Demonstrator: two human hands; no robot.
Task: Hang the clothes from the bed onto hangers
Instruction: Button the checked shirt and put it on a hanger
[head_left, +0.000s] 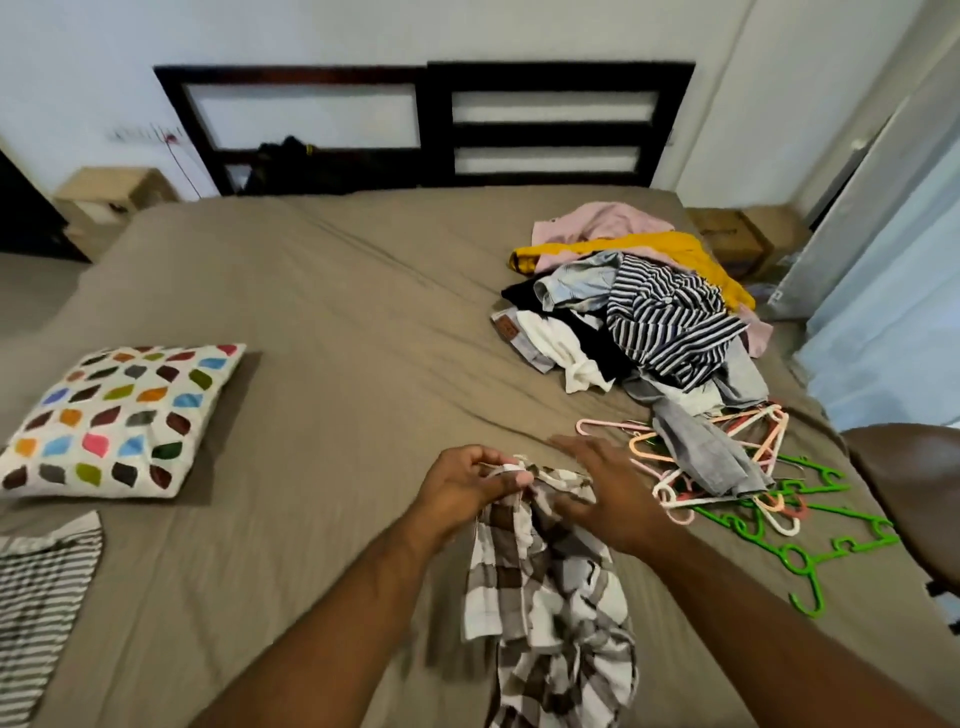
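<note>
Checked shirt (545, 597) is up off the bed (337, 312), on my side of the clothes pile (649, 312).
Left hand (470, 486): fingers clenched on the shirt's top edge. Right hand (608, 493): fingers stretched out, released, lying on the cloth; blurred. I note the hangers (774, 506) heaped at the pile's near edge, with a grey garment (711, 457) across them.

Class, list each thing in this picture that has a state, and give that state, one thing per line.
Left hand: grips the shirt's top.
Right hand: at the shirt, blurred, grip unclear.
Checked shirt: bunched, hanging down.
Clothes pile: heaped, unhung.
Hangers: tangled, unused, on the bed.
Pillow: lying flat.
</note>
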